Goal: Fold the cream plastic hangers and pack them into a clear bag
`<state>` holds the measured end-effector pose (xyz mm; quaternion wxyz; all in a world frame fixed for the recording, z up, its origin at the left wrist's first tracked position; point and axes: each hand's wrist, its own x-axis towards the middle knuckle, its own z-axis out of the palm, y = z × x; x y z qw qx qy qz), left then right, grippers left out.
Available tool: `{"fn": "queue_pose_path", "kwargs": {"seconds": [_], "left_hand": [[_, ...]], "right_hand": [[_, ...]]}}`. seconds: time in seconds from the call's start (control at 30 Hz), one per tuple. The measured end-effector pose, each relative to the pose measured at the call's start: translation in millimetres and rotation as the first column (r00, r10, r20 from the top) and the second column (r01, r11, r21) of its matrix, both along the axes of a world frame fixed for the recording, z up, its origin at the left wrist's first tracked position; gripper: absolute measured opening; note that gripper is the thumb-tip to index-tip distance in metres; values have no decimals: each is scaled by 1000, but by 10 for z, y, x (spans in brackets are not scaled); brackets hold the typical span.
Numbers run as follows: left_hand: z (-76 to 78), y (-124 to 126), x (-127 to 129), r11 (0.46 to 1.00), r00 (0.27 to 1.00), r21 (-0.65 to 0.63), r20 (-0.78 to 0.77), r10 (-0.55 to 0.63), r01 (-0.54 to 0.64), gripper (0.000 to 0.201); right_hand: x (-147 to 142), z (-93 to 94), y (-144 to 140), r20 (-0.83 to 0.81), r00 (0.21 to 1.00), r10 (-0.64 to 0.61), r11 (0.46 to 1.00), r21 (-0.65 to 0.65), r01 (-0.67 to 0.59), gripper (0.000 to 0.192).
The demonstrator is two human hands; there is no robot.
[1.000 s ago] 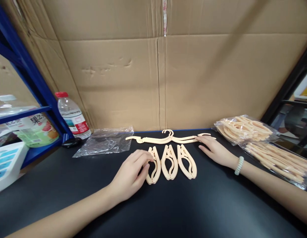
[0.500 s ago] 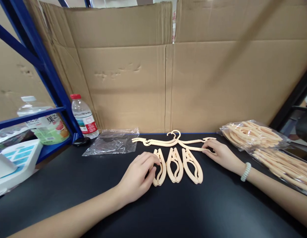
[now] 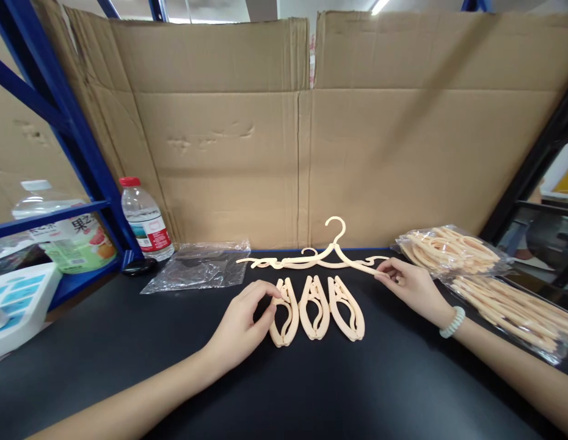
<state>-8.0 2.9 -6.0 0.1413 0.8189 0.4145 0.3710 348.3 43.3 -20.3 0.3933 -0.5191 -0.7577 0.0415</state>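
Note:
My right hand [image 3: 410, 287] pinches the right arm end of an unfolded cream plastic clothes hanger [image 3: 355, 263], whose hook points up against the cardboard. A second unfolded hanger [image 3: 341, 265] lies behind it on the black table, partly covered by the first. In front of these, three folded hangers stand out in a row: a left one [image 3: 291, 327], a middle one [image 3: 303, 311] and a right one [image 3: 356, 318]. My left hand [image 3: 240, 324] is beside the left folded hanger, thumb and index finger apart, the index fingertip over its top; whether it touches cannot be made out.
Bagged folded hangers [image 3: 449, 250] and a bag of long hanger pieces [image 3: 508, 305] lie at the right. An empty plastic bag [image 3: 196, 269], a red-capped bottle [image 3: 149, 223] and a black mouse-like object [image 3: 140, 267] are at the left. A cardboard wall [image 3: 229, 183] closes the back.
My right hand has raised the front unfolded hanger, so its hook now stands higher and apart from the other hook. My left fingers have spread apart at the left folded hanger.

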Motion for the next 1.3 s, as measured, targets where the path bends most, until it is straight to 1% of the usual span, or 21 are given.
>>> {"fn": "queue_pose_path", "kwargs": {"seconds": [0.13,0.23,0.33,0.47,0.6,0.67,0.77,0.83,0.93,1.0,1.13,1.23,1.3], "left_hand": [[-2,60,-9,994,995,-97,89,53,-45,12],[-5,100,-16,985,983,-167,169,73,-45,12],[-7,119,-18,974,970,-225,228,88,-35,12],[-10,124,-12,966,963,-259,254,92,-24,12],[-19,128,-14,964,958,-263,270,98,-25,12],[-31,137,-22,960,951,-278,283,122,-41,16],[-59,161,-40,945,930,-322,323,173,-64,31],[-78,179,-49,932,909,-355,360,209,-74,40],[-92,190,-44,912,876,-399,401,270,-99,51],[-90,181,-31,906,859,-408,419,294,-111,51],[-78,142,-1,933,869,-353,439,230,-68,45],[-82,117,12,953,886,-301,430,171,-37,51],[-88,102,17,960,911,-280,392,125,-10,54]], "right_hand": [[19,-19,-22,-34,999,10,999,-39,-11,35],[31,-55,-3,-67,998,11,999,-53,-15,35],[33,-76,12,-66,998,16,997,-71,-20,34],[13,-52,-15,-35,999,2,996,-87,-5,35],[-10,-23,-47,-25,999,-20,998,-56,19,39],[-10,-19,-48,-43,999,-24,999,-43,22,41],[0,-4,-47,-78,997,-4,1000,-31,1,40],[0,25,-64,-86,996,10,1000,-1,-10,39],[-26,94,-134,-43,999,16,998,60,-13,34],[-63,142,-199,5,999,34,996,81,-34,30],[-145,191,-304,70,993,95,992,73,-101,25],[-182,183,-333,92,988,122,990,62,-128,23],[-199,169,-341,101,985,136,988,55,-143,24]]}}
